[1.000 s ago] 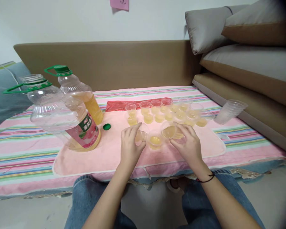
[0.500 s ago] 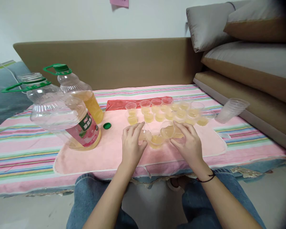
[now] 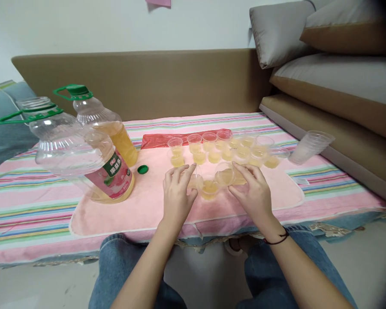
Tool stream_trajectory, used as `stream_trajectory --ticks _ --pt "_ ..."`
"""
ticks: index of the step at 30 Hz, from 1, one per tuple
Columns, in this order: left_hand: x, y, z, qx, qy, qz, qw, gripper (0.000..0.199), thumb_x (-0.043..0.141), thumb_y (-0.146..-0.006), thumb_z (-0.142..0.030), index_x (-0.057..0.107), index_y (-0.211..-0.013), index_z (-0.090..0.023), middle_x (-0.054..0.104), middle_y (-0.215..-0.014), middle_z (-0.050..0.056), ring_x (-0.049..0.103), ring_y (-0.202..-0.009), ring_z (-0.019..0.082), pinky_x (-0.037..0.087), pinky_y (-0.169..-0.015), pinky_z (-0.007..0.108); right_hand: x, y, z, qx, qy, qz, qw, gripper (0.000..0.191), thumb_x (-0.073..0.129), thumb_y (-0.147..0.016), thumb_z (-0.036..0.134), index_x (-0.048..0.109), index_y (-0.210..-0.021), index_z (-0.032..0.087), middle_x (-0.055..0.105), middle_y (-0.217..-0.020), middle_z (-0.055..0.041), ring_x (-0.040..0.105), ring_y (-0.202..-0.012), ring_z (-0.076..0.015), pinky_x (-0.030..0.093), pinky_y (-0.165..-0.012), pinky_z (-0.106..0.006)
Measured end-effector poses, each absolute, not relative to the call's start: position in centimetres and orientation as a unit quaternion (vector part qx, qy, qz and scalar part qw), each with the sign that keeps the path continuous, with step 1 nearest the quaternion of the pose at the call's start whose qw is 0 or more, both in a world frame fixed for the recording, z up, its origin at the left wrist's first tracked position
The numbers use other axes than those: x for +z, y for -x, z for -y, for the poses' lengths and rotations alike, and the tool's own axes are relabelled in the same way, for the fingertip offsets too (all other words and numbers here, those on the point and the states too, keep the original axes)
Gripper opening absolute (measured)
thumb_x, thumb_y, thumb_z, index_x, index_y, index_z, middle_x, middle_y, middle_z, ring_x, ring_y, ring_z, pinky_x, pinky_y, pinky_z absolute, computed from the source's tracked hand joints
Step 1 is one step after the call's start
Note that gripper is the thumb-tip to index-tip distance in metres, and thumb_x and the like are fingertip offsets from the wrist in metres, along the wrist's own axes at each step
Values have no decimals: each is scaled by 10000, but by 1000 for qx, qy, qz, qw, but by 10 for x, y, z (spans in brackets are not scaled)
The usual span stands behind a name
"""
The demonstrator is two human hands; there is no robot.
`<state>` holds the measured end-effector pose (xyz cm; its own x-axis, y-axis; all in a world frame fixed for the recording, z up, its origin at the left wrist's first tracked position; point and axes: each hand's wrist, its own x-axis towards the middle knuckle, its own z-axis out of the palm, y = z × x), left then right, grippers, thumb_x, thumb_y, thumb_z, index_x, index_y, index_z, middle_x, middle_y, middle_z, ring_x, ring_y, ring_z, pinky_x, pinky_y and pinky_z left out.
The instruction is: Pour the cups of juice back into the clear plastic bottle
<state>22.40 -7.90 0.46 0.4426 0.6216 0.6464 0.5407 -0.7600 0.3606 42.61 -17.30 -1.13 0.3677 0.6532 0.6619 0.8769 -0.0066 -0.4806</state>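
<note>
The left hand (image 3: 176, 191) has the left cup (image 3: 195, 180) between thumb and fingers, the grip parted only to the cup's width; the right hand (image 3: 254, 191) grips the right cup (image 3: 225, 176) in the same way. Between them, nearly midway and a little nearer the body, the middle cup (image 3: 209, 189) stands upright on the pink mat (image 3: 116, 223), held by neither hand. Both held cups tip inward, long axes running sideways, mouths turned toward it; the right cup's mouth seems closest. Whether any drink is flowing is too faint to tell.

Beyond the hands stand rows of cups (image 3: 214, 157) with yellow drink. The uncapped bottle (image 3: 116, 176) is well off to the left, and farther back lies a red bag (image 3: 157, 140).

Against a second ago, the two mouths look slightly nearer each other; the hands have scarcely shifted.
</note>
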Motion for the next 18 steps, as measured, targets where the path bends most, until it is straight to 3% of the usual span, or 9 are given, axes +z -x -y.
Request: stream_trajectory --ticks 18 --pt "6 -226 80 394 -856 -333 22 631 583 -759 -55 535 -1358 -248 620 -1270 75 471 -1145 291 425 -1011 474 -7 -424 174 -139 694 554 437 545 620 -763 184 637 -1302 265 596 -1119 -89 601 -1045 -284 522 -917 -453"
